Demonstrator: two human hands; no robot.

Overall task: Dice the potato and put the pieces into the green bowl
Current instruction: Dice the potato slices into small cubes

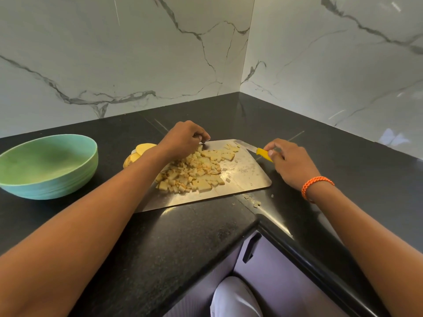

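Head view: right hand [290, 161] pinches knife [254, 150] beside diced potato [194, 171].

a black stone counter [187, 236] ran into a corner, its polished surface speckled and catching light along the front edge. white marble wall panels [109, 60] with grey veins rose behind it on both sides and met at the corner. below the counter's edge stood pale lilac cabinet fronts [281, 284], one with a dark handle [251, 247]. an orange braided band [315, 184] circled a wrist.
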